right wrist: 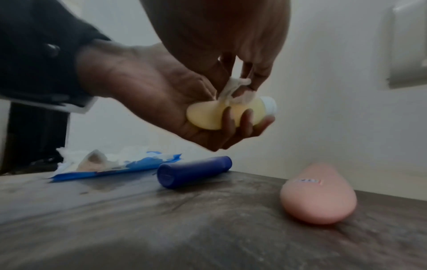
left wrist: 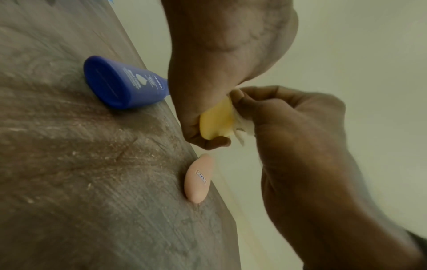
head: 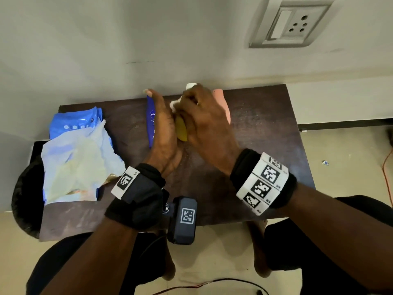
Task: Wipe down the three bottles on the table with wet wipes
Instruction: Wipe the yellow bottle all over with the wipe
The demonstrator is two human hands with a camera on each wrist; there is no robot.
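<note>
Head view is evenly, softly lit; straight lines are bowed toward its edges. Both wrist views are dimmer, grainy and soft. Faint sheen is noted on the scuffed dark wooden desk (right wrist: 208,228); near edge is blurred.

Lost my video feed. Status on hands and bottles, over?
Left hand holds yellow bottle above table. Right hand pinches wipe on it. Blue bottle, pink bottle lie flat, untouched. Nothing in the way.
</note>
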